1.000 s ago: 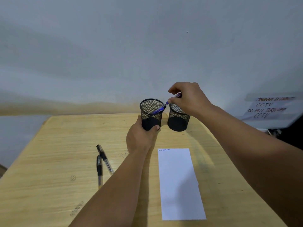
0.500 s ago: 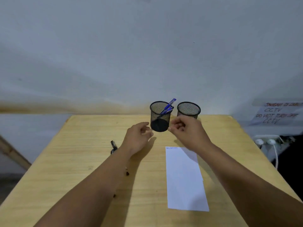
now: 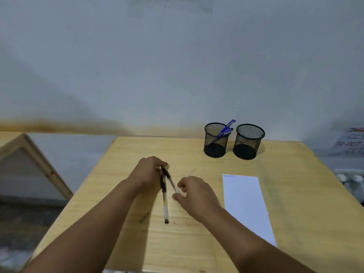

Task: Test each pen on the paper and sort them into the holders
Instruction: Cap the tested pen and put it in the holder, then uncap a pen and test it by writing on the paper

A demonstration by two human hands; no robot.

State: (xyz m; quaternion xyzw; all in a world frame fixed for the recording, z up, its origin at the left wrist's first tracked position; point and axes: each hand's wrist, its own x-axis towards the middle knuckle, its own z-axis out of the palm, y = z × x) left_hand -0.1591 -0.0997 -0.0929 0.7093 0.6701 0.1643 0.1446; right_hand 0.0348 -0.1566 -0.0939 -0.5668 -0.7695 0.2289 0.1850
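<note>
Two black mesh holders stand at the table's back right. The left holder [image 3: 215, 141] has blue pens [image 3: 226, 129] leaning in it; the right holder [image 3: 248, 142] shows no pens. A white paper strip [image 3: 244, 200] lies in front of them. Two black-capped clear pens are at the table's middle. One pen [image 3: 165, 203] lies flat. The other pen [image 3: 171, 179] slants, with my left hand [image 3: 148, 172] pinching its cap end and my right hand [image 3: 195, 195] closing thumb and finger on its lower end.
The wooden table [image 3: 197, 243] ends at a wall behind the holders. A wooden frame [image 3: 33, 154] stands off the table's left side. White plugs [image 3: 348, 179] and a paper sign [image 3: 352, 142] are beyond the right edge.
My right hand let go of the blue pen into the left holder. Both hands drew back from the holders to the two black pens, and the view swung left.
</note>
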